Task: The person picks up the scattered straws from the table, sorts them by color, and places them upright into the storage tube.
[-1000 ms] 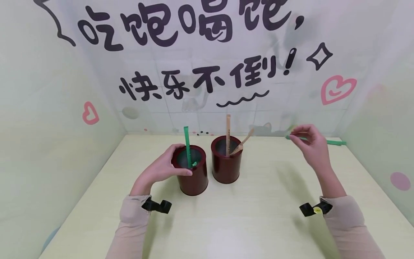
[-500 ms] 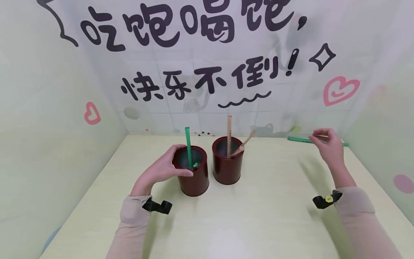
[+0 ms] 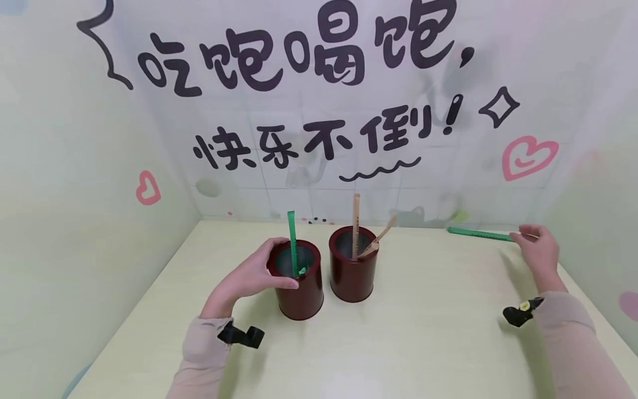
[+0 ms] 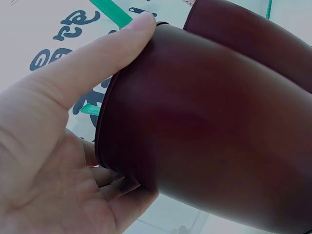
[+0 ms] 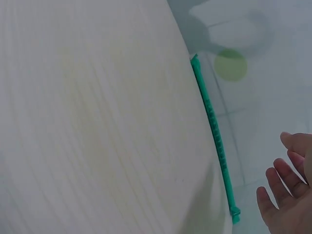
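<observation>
My left hand (image 3: 254,271) grips the rim of a dark red cylindrical can (image 3: 301,299), thumb in front and fingers round the back. In the left wrist view the thumb lies over the edge of that can (image 4: 209,122). A slim green stick packet (image 3: 292,241) leans upright inside it, with another bit of green low in the can. At the far right, my right hand (image 3: 538,249) is by the right end of a green stick packet (image 3: 480,235) lying along the table's back edge. The right wrist view shows that hand (image 5: 290,185) with loosely bent fingers, apart from the packet (image 5: 214,131).
A second dark red can (image 3: 352,277) stands just right of the first, with tan stick packets (image 3: 356,227) poking out of it. Behind the pale table (image 3: 399,343) rises a white printed backdrop (image 3: 319,105), with pale side walls left and right.
My right hand has moved right along the green stick packet, from its left end to its right end. My left hand stays on the can. The head view has tilted slightly upward.
</observation>
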Demonstrator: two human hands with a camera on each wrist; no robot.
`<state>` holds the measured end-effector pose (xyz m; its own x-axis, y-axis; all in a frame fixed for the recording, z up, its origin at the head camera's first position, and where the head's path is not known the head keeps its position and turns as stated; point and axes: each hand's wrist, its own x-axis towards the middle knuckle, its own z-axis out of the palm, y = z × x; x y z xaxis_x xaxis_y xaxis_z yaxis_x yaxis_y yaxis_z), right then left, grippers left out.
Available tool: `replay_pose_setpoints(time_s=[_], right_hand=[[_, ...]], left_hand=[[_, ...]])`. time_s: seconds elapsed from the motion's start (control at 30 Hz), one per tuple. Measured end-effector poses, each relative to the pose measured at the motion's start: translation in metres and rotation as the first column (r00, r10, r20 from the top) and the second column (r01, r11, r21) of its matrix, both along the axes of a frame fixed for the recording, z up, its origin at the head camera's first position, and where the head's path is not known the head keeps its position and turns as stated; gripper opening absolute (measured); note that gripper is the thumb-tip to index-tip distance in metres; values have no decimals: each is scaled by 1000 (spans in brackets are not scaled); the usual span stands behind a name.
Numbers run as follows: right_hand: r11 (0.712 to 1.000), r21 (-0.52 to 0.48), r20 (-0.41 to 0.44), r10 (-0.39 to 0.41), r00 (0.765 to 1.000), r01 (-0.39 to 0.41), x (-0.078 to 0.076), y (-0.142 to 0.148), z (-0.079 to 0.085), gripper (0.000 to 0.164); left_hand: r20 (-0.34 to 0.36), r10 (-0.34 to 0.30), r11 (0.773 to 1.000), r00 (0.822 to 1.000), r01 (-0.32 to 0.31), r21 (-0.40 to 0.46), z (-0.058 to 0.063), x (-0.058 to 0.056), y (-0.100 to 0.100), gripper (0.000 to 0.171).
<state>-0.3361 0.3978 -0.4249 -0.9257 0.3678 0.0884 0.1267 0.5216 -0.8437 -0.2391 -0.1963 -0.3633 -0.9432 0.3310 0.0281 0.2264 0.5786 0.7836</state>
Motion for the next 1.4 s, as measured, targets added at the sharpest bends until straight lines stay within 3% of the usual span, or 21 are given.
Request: replay_pose_setpoints(time_s=[0.1,0.2,0.37,0.53,0.7,0.77,1.0,1.27,1.4], right_hand=[[999,52,23,-1,1000,0,-6,8,-6,46],[993,103,55,46,997,-52,-12,13,-13,58],[953,188,155,210,965,-238,-20,21,-28,68],[840,343,227,359,905,-419,-27,23,-36,68],[693,552,250,393,885,-463,-38,17,-31,52],[663,590,244,399,884,-462,-40,14,-28,42],[671,542,285,420,862,-506,-37,2,-17,16],[634,531,312,472,825,-563,-32,-4,-15,15],[653,493,309,486,818,-575,-30,-7,-14,15]], left_hand=[[-8,5,1000,1000,-5,0,0,-1,-1,90],[-11,6,1000,1000,-6,2,2,-1,-1,91],[-2,9,1000,1000,-9,-8,3,0,0,92],[-21,-7,1000,1000,6,-24,4,2,0,92],[-23,-11,1000,1000,10,-16,5,1,0,92],[-16,-9,1000,1000,9,-9,4,1,0,92],[-12,-3,1000,1000,3,-7,2,1,-1,92],[-13,-9,1000,1000,9,5,1,1,-1,91],[-15,-9,1000,1000,9,7,1,-1,-1,90]])
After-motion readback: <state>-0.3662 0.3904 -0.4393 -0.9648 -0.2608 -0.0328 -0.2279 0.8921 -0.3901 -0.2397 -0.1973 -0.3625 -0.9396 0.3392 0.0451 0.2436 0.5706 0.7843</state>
